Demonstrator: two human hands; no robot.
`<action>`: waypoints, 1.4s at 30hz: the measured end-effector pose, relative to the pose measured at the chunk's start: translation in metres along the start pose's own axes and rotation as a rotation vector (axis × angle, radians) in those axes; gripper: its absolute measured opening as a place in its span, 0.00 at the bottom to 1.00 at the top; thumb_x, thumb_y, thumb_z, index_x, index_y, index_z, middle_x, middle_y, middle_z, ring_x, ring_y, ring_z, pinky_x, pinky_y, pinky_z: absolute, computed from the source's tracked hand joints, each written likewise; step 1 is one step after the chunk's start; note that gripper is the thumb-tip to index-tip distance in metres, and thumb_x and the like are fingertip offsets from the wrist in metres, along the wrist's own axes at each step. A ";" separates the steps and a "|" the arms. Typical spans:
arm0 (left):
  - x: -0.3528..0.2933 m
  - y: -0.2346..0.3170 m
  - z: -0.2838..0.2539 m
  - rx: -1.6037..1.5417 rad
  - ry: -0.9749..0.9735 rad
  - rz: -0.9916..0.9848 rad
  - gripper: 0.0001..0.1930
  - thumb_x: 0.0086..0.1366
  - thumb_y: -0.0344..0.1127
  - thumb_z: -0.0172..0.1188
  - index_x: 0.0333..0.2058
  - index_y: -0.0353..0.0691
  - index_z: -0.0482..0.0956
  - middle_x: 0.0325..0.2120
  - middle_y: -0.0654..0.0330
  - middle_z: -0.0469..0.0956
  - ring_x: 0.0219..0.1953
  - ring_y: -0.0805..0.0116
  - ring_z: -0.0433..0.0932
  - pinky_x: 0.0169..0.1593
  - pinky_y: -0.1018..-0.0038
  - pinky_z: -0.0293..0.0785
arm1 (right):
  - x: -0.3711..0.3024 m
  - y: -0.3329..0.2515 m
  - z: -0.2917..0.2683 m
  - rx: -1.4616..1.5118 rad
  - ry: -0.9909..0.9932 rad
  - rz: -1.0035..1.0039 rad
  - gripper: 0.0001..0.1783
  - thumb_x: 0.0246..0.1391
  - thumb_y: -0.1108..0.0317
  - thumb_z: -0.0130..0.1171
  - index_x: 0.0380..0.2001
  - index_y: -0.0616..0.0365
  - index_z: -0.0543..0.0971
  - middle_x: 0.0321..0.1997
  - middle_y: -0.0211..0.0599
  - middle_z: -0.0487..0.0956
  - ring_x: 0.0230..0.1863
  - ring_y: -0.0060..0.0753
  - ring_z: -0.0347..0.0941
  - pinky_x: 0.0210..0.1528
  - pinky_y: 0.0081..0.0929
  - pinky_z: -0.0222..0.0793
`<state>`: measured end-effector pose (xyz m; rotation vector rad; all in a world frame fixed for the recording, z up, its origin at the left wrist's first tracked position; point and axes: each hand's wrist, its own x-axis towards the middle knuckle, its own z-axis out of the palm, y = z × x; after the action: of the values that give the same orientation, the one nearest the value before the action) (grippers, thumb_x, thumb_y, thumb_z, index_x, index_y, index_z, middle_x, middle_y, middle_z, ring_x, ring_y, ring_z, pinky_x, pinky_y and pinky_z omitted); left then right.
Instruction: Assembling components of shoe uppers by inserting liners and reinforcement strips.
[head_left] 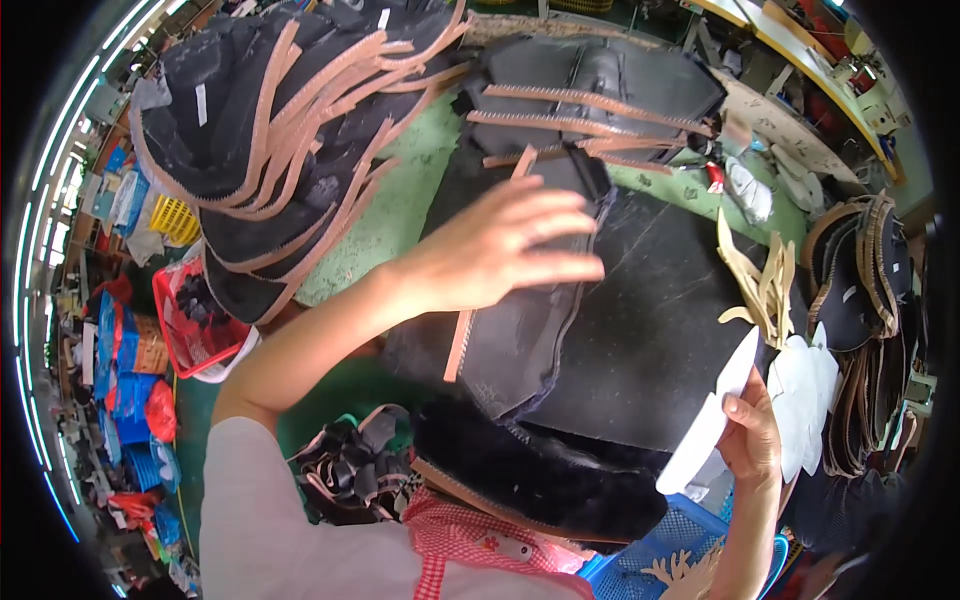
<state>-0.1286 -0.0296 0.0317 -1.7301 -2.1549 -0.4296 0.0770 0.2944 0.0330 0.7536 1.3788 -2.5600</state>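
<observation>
Green worktop (400, 200): is carrying the leather-like pieces; clock directions here are taking 12 as straight away from the person.
Dark sheet (640, 320): is spreading flat across the 3 o'clock side of the view.
Stacked black pieces (215, 135): are lying between 10 and 11 o'clock, their brown edging curving along them.
Black panel (520, 345): is lying near the middle, overlapping the dark sheet, its long axis running from just past 12 to just past 6; the left hand is the nearer one, and the right hand is having it toward 10 o'clock.
Black furry piece (540, 475): is lying between 5 and 6 o'clock, close to the person's apron (465, 535).
Loose white pieces (805, 400): are hanging between 3 and 4 o'clock, just beside the right hand.
Left hand (500, 245): is holding its blurred fingers fanned apart above the black panel, gripping nothing; whether it is touching, I cannot tell.
Right hand (755, 435): is pinching the white flat piece, thumb showing on the near face.
White flat piece (690, 445): is tilting up at about 4 o'clock from the left hand, its long axis pointing from 1 to 7, perhaps layering more than one.
Brown strip (462, 340): is running lengthwise along the black panel, passing beneath the left hand.
</observation>
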 end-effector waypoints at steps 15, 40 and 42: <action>-0.032 0.076 0.009 -1.349 0.459 -0.928 0.07 0.75 0.30 0.51 0.46 0.34 0.74 0.32 0.74 0.66 0.35 0.89 0.60 0.36 0.87 0.58 | 0.001 0.008 0.071 -0.311 -0.197 -0.101 0.31 0.51 0.74 0.70 0.56 0.69 0.67 0.34 0.46 0.82 0.31 0.35 0.83 0.26 0.27 0.83; -0.007 0.097 -0.028 -1.417 0.099 -0.721 0.15 0.62 0.24 0.66 0.47 0.30 0.78 0.35 0.61 0.83 0.37 0.80 0.79 0.39 0.81 0.75 | -0.001 -0.025 0.069 -0.502 -0.225 -0.376 0.35 0.45 0.63 0.76 0.51 0.64 0.68 0.43 0.37 0.77 0.45 0.29 0.76 0.43 0.26 0.74; -0.003 0.085 -0.043 -1.456 -0.094 -0.655 0.12 0.63 0.26 0.66 0.45 0.29 0.81 0.32 0.60 0.85 0.33 0.82 0.79 0.36 0.82 0.73 | -0.013 -0.045 0.067 -0.651 -0.202 -0.437 0.27 0.41 0.67 0.78 0.42 0.63 0.74 0.42 0.39 0.78 0.43 0.27 0.77 0.42 0.23 0.74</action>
<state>-0.0418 -0.0332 0.0703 -1.3252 -2.5493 -2.5878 0.0487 0.2638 0.1033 0.0855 2.3036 -2.1135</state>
